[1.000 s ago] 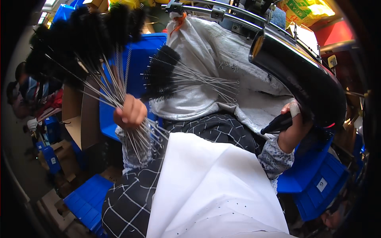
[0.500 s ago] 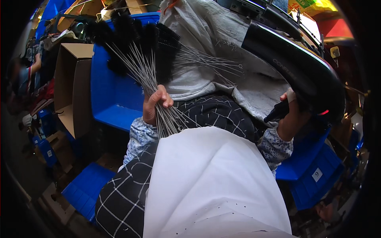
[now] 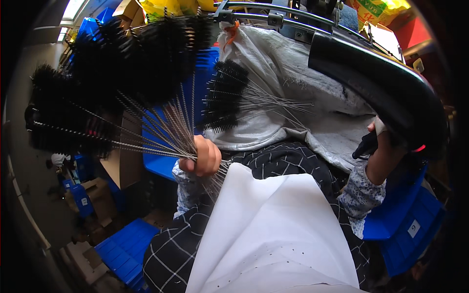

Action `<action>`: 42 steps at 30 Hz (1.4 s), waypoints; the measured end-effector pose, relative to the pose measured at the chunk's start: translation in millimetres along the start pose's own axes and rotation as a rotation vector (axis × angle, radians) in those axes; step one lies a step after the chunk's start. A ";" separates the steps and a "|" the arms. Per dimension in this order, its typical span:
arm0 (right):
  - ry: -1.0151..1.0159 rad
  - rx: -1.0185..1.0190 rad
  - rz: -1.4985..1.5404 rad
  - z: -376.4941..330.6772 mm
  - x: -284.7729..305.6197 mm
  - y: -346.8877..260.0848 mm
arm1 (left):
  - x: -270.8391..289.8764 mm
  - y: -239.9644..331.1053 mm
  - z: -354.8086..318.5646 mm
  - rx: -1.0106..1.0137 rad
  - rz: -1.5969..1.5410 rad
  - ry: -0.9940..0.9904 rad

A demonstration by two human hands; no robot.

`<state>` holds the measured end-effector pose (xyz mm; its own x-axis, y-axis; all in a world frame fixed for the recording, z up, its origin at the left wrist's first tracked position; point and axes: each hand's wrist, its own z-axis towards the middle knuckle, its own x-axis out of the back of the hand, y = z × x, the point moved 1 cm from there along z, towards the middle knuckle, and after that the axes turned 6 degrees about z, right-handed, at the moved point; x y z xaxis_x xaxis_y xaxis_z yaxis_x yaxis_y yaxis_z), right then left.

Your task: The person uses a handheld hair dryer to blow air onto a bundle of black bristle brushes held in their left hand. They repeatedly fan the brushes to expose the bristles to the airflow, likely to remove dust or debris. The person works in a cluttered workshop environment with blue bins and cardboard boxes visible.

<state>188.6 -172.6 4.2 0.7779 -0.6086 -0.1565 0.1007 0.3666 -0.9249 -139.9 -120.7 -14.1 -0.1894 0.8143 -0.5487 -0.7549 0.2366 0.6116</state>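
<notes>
My left hand (image 3: 202, 156) is closed round the twisted wire stems of a bunch of bottle brushes (image 3: 146, 63). Their black bristle heads fan out up and to the left, and the wire ends come out below the fist. More bottle brushes (image 3: 227, 95) lie on a grey-white woven sack (image 3: 278, 68), wires pointing right. On the right, my right hand (image 3: 383, 139) is partly behind a long curved black machine housing (image 3: 381, 88) with a small red light. Its thumb shows beside a small dark piece (image 3: 365, 145); most fingers are hidden, so I cannot tell what it holds.
Blue plastic bins stand at lower left (image 3: 124, 249) and lower right (image 3: 415, 229). Another blue bin (image 3: 159, 166) and a cardboard box (image 3: 122, 161) sit behind the left-hand brushes. Metal rails (image 3: 273, 18) run along the far side. White cloth (image 3: 273, 229) covers my lap.
The brush bunch in my left hand has tipped over to the left, its heads spread wider and nearer. The view has shifted, so the surroundings appear further right. My right hand stays by the machine.
</notes>
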 end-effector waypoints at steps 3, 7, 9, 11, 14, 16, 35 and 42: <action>-0.095 -0.008 0.105 -0.4 10.5 1.9 | -4.5 -15.8 2.4 0.019 -0.139 -0.088; 0.001 -0.013 -0.097 5.8 3.2 -5.7 | -2.7 -18.7 3.1 0.075 -0.160 -0.028; -0.026 -0.078 0.116 0.5 11.9 1.2 | -3.5 -17.1 3.9 0.077 -0.127 0.037; -0.026 -0.129 0.204 -1.7 18.0 6.5 | -3.1 -11.8 4.3 0.107 -0.053 0.068; -0.020 -0.053 0.082 6.4 12.3 -3.8 | -4.5 -0.5 2.5 0.189 0.049 0.167; -0.053 -0.064 0.210 6.6 18.3 -1.5 | -9.8 2.8 -0.6 0.190 0.152 0.272; 0.036 0.315 -0.480 7.5 53.1 -4.7 | -11.4 18.2 -6.2 0.389 0.867 0.526; 0.016 0.071 0.051 4.5 51.2 -9.0 | -15.5 12.5 -10.1 0.437 1.061 0.760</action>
<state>230.4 -203.9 6.1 0.7729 -0.5992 -0.2087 0.1057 0.4459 -0.8888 -152.8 -135.7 -3.7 -0.9459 0.2536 0.2022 0.1962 -0.0493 0.9793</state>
